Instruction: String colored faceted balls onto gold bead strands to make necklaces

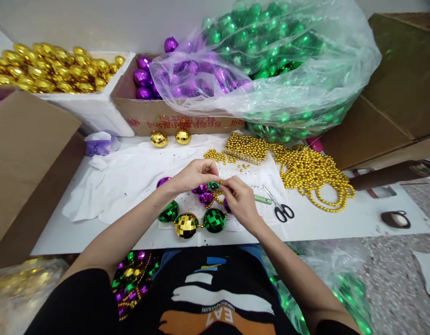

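My left hand is closed in a pinch, its fingertips almost touching those of my right hand, which is pinched as well. A small gold bead shows between them, at the end of a bead necklace; the thread itself is too fine to make out. Below my hands on the white cloth, the necklace's large mirrored balls curve round: a gold ball, a green ball and another green ball, with purple balls among them. My forearms and hands partly cover the necklace.
Black-handled scissors and a green cutter lie to the right. Behind are loose gold beads, gold bead strands and two gold balls. Boxes of gold balls and purple balls, plus a bag of green balls, line the back.
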`<state>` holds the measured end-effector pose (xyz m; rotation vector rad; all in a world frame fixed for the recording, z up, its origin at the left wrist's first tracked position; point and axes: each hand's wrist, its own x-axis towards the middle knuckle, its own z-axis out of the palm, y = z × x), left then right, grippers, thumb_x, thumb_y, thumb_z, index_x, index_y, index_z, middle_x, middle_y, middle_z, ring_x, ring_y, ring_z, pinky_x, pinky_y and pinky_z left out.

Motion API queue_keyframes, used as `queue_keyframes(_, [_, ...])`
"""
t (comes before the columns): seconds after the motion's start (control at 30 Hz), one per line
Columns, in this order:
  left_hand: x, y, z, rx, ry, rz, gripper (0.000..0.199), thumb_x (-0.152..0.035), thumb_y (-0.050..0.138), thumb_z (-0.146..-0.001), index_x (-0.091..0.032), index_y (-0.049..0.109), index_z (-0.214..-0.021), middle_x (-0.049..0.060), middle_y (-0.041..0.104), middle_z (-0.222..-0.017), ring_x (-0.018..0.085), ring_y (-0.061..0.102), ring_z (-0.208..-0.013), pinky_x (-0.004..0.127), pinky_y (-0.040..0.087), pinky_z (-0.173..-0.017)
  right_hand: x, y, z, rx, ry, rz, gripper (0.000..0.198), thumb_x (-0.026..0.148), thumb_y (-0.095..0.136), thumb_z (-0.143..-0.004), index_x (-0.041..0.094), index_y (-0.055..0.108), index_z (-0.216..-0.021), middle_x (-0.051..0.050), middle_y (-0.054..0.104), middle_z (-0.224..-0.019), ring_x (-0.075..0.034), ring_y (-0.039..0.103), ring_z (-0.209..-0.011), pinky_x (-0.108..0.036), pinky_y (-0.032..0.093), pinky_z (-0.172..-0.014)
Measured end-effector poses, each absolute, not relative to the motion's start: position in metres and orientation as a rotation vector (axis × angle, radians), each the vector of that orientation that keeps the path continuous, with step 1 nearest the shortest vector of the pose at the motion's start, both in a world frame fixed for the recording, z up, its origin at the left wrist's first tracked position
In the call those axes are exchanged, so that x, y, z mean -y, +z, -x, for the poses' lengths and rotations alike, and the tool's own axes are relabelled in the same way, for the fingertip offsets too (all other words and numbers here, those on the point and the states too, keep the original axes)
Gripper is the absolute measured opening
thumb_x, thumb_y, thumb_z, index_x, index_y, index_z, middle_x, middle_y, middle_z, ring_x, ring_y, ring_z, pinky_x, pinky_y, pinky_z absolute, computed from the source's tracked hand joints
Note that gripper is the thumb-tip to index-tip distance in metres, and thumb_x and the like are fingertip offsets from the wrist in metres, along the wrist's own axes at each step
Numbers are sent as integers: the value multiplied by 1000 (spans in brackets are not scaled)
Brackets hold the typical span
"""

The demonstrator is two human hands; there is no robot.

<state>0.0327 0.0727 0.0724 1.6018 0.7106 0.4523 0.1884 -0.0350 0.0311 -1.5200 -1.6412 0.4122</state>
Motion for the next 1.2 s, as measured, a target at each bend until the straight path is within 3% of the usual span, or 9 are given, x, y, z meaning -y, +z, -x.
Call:
queue_keyframes(0.1, [-67, 79, -30, -714, 474, -1842, 10, -22, 63, -81, -16, 57, -75, -4, 53, -63, 7, 45, -59, 21, 35, -56, 19, 39, -200, 1449, 656, 1429, 19, 30, 51, -94, 21, 66, -88, -5, 66, -90, -18, 59, -86, -30, 45, -75])
queue_keyframes(0.17, [-66, 83, -28, -714, 469, -1998, 8, -19, 59, -83, -17, 57, -76, -4, 54, -65, 9, 47, -61, 22, 35, -59, 7, 40, -204, 1311, 983, 1329, 20, 35, 55, -90, 21, 68, -90, -3, 66, -86, -15, 57, -74, -27, 43, -64])
queue_keyframes(0.27, [-66, 85, -27, -701, 466, -2177, 9, -14, 56, -84, -18, 56, -75, -3, 57, -68, 10, 49, -64, 23, 35, -62, -6, 35, -204, 1100, 1506, 1179, 26, 44, 69, -78, 18, 69, -83, 0, 63, -70, -9, 47, -52, -21, 30, -46])
queue_keyframes(0.43, [-68, 81, -23, -677, 465, -2249, 11, -10, 53, -83, -18, 56, -75, -1, 60, -70, 10, 50, -63, 24, 35, -62, -14, 27, -200, 912, 1861, 1042, 40, 39, 85, -58, 15, 69, -87, -1, 68, -74, -9, 59, -53, -17, 23, -40])
queue_keyframes(0.63, [-70, 70, -21, -697, 533, -2157, 9, -12, 53, -83, -18, 58, -78, -2, 61, -71, 10, 51, -64, 24, 38, -63, -14, 30, -189, 890, 1756, 1029, 39, 25, 83, -57, 20, 59, -87, 7, 63, -67, -7, 57, -43, -16, 17, -33])
queue_keyframes(0.93, [-71, 67, -15, -717, 643, -2016, 4, -18, 59, -84, -17, 61, -81, -1, 65, -74, 10, 55, -66, 23, 41, -64, -13, 36, -194, 979, 1687, 1146, 33, 40, 80, -64, 17, 60, -73, 5, 57, -55, -7, 53, -42, -16, 18, -36])
queue_keyframes(1.1, [-66, 68, -11, -586, 841, -1521, 18, -27, 69, -83, -17, 55, -78, 6, 73, -93, 15, 66, -86, 28, 50, -78, -11, 49, -205, 1140, 1405, 1208, 27, 41, 71, -73, 20, 55, -71, 3, 61, -61, -10, 55, -45, -20, 37, -39])
queue_keyframes(1.2, [-58, 60, -7, -552, 939, -1268, 23, -30, 72, -82, -18, 53, -78, 3, 74, -86, 14, 67, -82, 27, 51, -79, -8, 53, -210, 1202, 1281, 1253, 21, 36, 64, -77, 21, 52, -70, 5, 55, -59, -12, 54, -47, -23, 42, -44])
